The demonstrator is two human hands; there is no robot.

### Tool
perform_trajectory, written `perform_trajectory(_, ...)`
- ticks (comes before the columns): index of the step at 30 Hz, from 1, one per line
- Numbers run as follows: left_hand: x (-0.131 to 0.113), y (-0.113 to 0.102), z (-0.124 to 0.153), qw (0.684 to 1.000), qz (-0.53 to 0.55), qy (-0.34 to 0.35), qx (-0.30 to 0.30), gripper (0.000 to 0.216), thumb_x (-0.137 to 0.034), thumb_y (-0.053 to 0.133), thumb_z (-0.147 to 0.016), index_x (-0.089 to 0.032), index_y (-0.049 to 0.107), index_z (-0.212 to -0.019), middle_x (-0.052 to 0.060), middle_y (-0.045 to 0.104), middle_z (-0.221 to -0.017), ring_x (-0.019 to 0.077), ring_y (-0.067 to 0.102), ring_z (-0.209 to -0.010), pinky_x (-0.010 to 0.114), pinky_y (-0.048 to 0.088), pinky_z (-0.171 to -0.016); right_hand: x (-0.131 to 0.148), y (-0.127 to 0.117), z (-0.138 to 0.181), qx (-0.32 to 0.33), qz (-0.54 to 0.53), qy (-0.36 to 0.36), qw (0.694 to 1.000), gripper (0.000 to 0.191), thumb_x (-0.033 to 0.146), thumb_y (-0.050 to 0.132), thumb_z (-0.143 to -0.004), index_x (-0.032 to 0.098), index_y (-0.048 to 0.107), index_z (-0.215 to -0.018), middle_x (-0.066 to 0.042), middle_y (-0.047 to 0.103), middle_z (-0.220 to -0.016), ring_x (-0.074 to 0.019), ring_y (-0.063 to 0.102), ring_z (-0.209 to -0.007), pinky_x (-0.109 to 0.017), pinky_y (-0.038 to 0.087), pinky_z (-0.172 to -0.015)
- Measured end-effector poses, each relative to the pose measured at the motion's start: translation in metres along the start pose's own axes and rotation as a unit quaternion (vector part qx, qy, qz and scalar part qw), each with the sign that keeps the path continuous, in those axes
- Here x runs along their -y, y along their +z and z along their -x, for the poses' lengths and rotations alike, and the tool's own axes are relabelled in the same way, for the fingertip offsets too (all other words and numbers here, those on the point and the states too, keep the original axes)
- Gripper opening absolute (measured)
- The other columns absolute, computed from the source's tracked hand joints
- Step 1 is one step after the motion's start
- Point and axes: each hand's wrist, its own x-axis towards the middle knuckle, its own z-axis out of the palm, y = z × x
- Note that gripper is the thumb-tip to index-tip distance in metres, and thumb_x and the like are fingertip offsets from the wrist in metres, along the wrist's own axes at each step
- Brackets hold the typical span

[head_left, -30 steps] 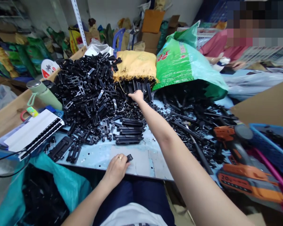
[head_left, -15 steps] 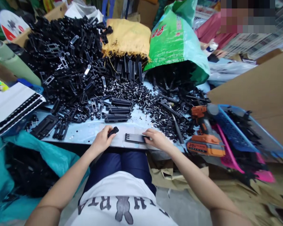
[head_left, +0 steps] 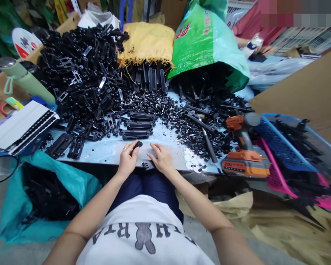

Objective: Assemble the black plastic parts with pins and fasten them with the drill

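Small black piece (head_left: 138,144) pinched on the near side of the bar row (head_left: 138,126)

I have the left hand (head_left: 128,157) on the near side of the bar row, thumb and forefinger clamped on the small black piece. Its rounded end pokes out past those fingertips, near the closest bar. The right hand (head_left: 163,158) sits nearer to me than the row and off to its right, forefinger and thumb spread apart. From under its thumb side shows a pronged dark part (head_left: 147,166), farther out on the row's near side; from here I cannot tell whether the hidden fingers grip it. Beyond the row I see loose pins (head_left: 151,103) and a yellow sack (head_left: 149,41); left of it and beyond, a heap of black parts (head_left: 79,81); well to its right, an orange drill (head_left: 244,159).
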Motion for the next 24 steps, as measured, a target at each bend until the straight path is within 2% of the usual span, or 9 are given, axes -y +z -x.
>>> perform_trajectory(3,0.007,-0.007,-0.001,0.999,-0.026,0.003,-0.025,0.033,-0.035,0.046,-0.089,-0.021,0.059,-0.116,0.007,0.059,-0.100,0.0150,0.060,-0.087,0.028,0.050,-0.076,-0.011,-0.007,0.002,0.006,-0.013,-0.052,0.999,0.055,0.051,0.039,-0.089,0.017,0.046,-0.131,-0.015,0.055,-0.119,-0.0256,0.049,-0.111,-0.042,0.042,-0.093)
perform_trajectory(6,0.005,-0.012,0.003,1.000,-0.028,0.005,-0.007,0.033,-0.034,0.046,-0.089,-0.020,0.059,-0.115,0.007,0.059,-0.100,0.0155,0.059,-0.088,0.029,0.050,-0.077,-0.020,-0.019,0.001,0.126,-0.050,-0.206,0.969,0.057,0.055,0.047,-0.085,0.021,0.048,-0.130,-0.012,0.057,-0.118,-0.0251,0.047,-0.114,-0.048,0.032,-0.102)
perform_trajectory(7,0.002,-0.013,0.005,1.000,-0.025,0.006,0.003,0.033,-0.034,0.046,-0.090,-0.019,0.059,-0.116,0.007,0.059,-0.100,0.0155,0.059,-0.088,0.029,0.050,-0.076,-0.021,-0.023,0.001,0.152,-0.065,-0.222,0.961,0.053,0.053,0.047,-0.085,0.023,0.051,-0.128,-0.011,0.059,-0.115,-0.0248,0.049,-0.113,-0.049,0.031,-0.103)
perform_trajectory(9,-0.006,-0.010,0.007,1.000,-0.014,0.011,0.022,0.033,-0.033,0.046,-0.090,-0.020,0.059,-0.117,0.007,0.058,-0.099,0.0151,0.059,-0.086,0.029,0.050,-0.075,-0.018,-0.026,-0.001,0.137,-0.132,-0.148,0.971,0.046,0.049,0.043,-0.089,0.024,0.054,-0.125,-0.010,0.061,-0.110,-0.0227,0.054,-0.104,-0.047,0.038,-0.097)
perform_trajectory(11,-0.015,-0.005,0.008,0.999,-0.001,0.020,0.036,0.033,-0.032,0.046,-0.090,-0.020,0.059,-0.117,0.006,0.058,-0.097,0.0147,0.059,-0.085,0.028,0.050,-0.075,-0.008,-0.024,-0.004,0.090,-0.261,0.002,0.961,0.049,0.049,0.036,-0.091,0.023,0.048,-0.131,-0.010,0.061,-0.107,-0.0192,0.060,-0.088,-0.039,0.051,-0.081)
perform_trajectory(13,-0.022,0.000,0.007,0.999,0.011,0.030,0.036,0.032,-0.031,0.047,-0.089,-0.020,0.059,-0.117,0.006,0.058,-0.094,0.0147,0.059,-0.086,0.028,0.050,-0.077,0.004,-0.020,-0.008,0.076,-0.400,0.121,0.905,0.054,0.051,0.032,-0.091,0.024,0.039,-0.137,-0.007,0.063,-0.099,-0.0152,0.061,-0.071,-0.032,0.055,-0.064)
perform_trajectory(16,-0.029,0.002,0.003,0.998,0.014,0.050,0.026,0.031,-0.030,0.050,-0.088,-0.019,0.061,-0.115,0.005,0.058,-0.088,0.0149,0.058,-0.085,0.029,0.049,-0.079,0.015,-0.018,-0.014,0.104,-0.501,0.153,0.845,0.057,0.052,0.040,-0.088,0.024,0.039,-0.138,-0.004,0.062,-0.091,-0.0108,0.057,-0.061,-0.027,0.055,-0.054)
perform_trajectory(21,-0.035,-0.002,0.001,0.996,-0.041,0.070,0.032,0.032,-0.030,0.047,-0.090,-0.020,0.060,-0.117,0.005,0.056,-0.086,0.0146,0.057,-0.084,0.029,0.048,-0.080,0.013,-0.028,-0.017,0.093,-0.434,0.032,0.896,0.051,0.045,0.052,-0.085,0.028,0.046,-0.133,-0.004,0.058,-0.105,-0.0069,0.054,-0.061,-0.023,0.055,-0.055)
perform_trajectory(24,-0.041,0.006,0.003,0.995,-0.047,0.088,-0.023,0.033,-0.031,0.044,-0.091,-0.020,0.059,-0.118,0.006,0.056,-0.088,0.0142,0.057,-0.084,0.028,0.048,-0.079,0.017,-0.030,-0.017,0.046,-0.399,0.012,0.916,0.050,0.043,0.048,-0.087,0.028,0.043,-0.135,-0.005,0.058,-0.103,-0.0079,0.055,-0.061,-0.023,0.055,-0.053)
